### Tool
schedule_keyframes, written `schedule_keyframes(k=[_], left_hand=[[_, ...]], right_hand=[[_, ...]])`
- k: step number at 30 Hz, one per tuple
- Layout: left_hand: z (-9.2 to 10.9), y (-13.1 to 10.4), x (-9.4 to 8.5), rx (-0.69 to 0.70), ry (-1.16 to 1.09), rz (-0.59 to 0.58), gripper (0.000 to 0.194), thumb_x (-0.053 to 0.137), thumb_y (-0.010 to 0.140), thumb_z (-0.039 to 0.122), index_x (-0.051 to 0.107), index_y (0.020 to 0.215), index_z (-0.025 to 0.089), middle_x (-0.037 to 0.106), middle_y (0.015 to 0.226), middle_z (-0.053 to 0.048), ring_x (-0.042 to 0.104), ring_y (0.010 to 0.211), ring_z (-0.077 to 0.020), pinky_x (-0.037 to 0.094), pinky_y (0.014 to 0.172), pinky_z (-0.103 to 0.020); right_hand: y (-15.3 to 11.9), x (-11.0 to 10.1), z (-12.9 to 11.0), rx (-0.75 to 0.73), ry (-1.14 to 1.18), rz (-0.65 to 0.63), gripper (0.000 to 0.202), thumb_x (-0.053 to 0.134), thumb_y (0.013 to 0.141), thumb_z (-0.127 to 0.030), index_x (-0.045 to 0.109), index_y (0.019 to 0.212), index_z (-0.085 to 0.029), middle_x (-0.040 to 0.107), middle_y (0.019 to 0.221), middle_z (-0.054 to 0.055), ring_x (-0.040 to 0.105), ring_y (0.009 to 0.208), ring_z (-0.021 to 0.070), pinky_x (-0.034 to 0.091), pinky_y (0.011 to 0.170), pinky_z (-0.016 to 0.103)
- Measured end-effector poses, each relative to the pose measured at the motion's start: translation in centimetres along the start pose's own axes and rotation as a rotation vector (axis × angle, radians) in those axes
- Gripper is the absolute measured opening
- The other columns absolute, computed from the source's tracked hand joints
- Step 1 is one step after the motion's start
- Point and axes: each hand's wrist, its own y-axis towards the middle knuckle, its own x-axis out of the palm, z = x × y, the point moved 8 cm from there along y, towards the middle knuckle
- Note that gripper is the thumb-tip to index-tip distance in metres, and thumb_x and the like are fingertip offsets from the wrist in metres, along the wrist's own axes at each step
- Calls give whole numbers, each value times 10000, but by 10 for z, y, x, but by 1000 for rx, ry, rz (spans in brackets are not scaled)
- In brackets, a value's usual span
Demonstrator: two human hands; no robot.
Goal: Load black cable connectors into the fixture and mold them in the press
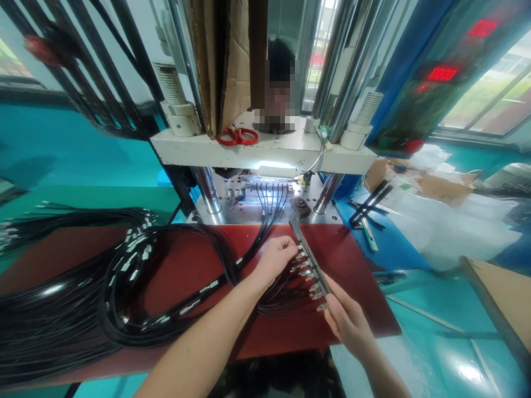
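Observation:
A narrow metal fixture bar [307, 256] lies diagonally on the red mat [186, 265], with several metal cable connectors [306, 273] seated along it. My right hand [346, 320] grips the bar's near end. My left hand [274, 257] pinches a connector at the bar's upper part. Black cables [124, 287] run from the connectors into a large coiled bundle on the left. More cables [271, 207] lead up into the press [265, 149] behind.
Red-handled scissors [237, 136] lie on the press's white shelf, with another person partly seen behind it. Metal strips and tools [369, 213] lie on the blue surface at right, beside plastic bags [448, 226] and a cardboard box [501, 293].

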Motion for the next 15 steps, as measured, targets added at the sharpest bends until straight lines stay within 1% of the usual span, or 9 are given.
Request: schedule_keyframes(k=[2,5,6,7,8,10,11,12,15], left_hand=[[8,-3,0,62,153,3,190,444,713,249,400,549,163,363,501,53,336,487,-75,280,496,-207],[41,-20,-1,294,555,127,105,467,754,260,511,762,165,506,723,-6,443,702,-142,359,657,-276],[53,-30,4,392,687,155,123,474,770,265,525,827,169,517,807,-26,444,778,-162,360,708,-302],[63,-41,12,491,800,142,131,474,787,272,535,851,174,514,857,-37,435,826,-173,355,740,-318],[69,-52,24,584,895,80,133,470,802,283,546,832,177,511,865,-40,427,840,-179,350,747,-325],[70,-73,50,719,1046,-95,161,491,805,316,552,761,173,512,808,-34,423,811,-182,346,723,-328],[67,-81,59,765,1107,-153,164,523,788,324,549,743,169,512,781,-31,422,795,-184,343,708,-331],[63,-87,66,798,1161,-170,157,551,771,318,545,737,165,512,765,-29,422,786,-188,339,697,-335],[56,-95,76,856,1265,-121,95,535,782,220,532,713,154,504,737,-30,425,767,-189,319,665,-338]], right_hand=[[-1,-1,-2,11,40,56,417,603,737,-455,579,1128,-311,617,969,26,427,465,41,359,385,136],[0,-6,-1,38,87,106,431,634,703,-459,611,1084,-261,620,883,36,450,487,54,375,390,136],[1,-9,0,47,107,120,435,644,694,-455,617,1074,-243,614,844,35,455,495,56,391,405,139],[3,-11,2,57,129,126,447,646,694,-455,613,1078,-229,603,779,28,445,483,54,394,405,140],[4,-13,4,66,150,128,466,639,699,-459,600,1096,-217,580,693,12,420,451,48,381,387,137],[6,-15,7,83,179,115,512,609,726,-468,548,1161,-205,481,517,-41,336,377,35,315,334,124],[7,-15,9,88,187,106,528,592,739,-473,521,1189,-205,420,459,-66,291,350,31,271,312,118],[7,-15,9,92,194,103,537,585,744,-477,507,1202,-208,388,438,-78,267,340,29,243,303,114],[6,-14,8,82,223,121,523,615,720,-465,530,1175,-219,432,493,-61,291,362,27,254,315,116]])
